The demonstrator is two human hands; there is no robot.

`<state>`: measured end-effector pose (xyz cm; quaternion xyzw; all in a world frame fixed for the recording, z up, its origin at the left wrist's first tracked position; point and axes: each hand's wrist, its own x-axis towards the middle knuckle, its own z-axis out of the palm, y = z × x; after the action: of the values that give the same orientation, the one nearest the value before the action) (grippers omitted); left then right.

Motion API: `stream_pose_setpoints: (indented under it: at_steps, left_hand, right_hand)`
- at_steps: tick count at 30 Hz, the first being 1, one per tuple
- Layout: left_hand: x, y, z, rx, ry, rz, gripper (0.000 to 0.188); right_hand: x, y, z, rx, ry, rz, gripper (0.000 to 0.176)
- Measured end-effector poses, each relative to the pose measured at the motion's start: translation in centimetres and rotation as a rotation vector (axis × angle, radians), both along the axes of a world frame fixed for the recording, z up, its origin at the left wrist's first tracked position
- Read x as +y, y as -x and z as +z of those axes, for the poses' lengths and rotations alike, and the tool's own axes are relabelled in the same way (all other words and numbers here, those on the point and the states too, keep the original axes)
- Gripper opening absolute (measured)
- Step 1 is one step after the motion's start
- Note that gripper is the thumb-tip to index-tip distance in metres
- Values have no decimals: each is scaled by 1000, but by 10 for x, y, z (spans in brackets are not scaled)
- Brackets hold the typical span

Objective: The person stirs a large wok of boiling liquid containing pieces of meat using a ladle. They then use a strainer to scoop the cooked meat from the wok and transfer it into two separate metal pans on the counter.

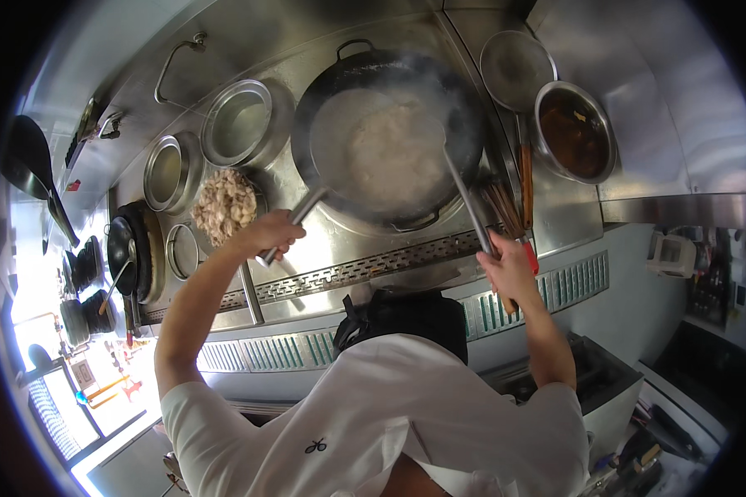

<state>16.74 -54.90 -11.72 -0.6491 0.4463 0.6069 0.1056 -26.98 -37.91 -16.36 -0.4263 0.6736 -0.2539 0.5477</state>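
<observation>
A large black wok stands before me, full of cloudy, steaming liquid with pale food in its middle. My left hand is closed around a thick metal handle that reaches over the wok's near left rim; steam and liquid hide its far end. My right hand grips a long-handled metal ladle, its head down in the wok at the right. Beside my left forearm, chopped pale meat-like pieces are heaped in a round utensil whose metal handle points towards me.
Two steel pots of liquid stand left of the wok, below a tap. Dark pans lean farther left. On the right are a round strainer, a steel bowl of brown liquid and a bamboo brush.
</observation>
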Motion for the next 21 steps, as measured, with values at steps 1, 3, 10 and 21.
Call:
stream_pose_setpoints:
  at_steps: [1,3,10,21]
  left_hand:
    - [-3,-4,5,-26,69,-25,18]
    - [-21,-16,4,-26,2,-81,19]
    - [-28,-5,-1,134,-224,100,23]
    - [13,34,-28,353,-407,455,16]
  right_hand:
    - [-9,3,-7,120,106,31,49]
    - [-39,9,-17,355,321,102,49]
    - [-153,54,-45,453,506,235,50]
    - [-20,25,5,303,27,42,49]
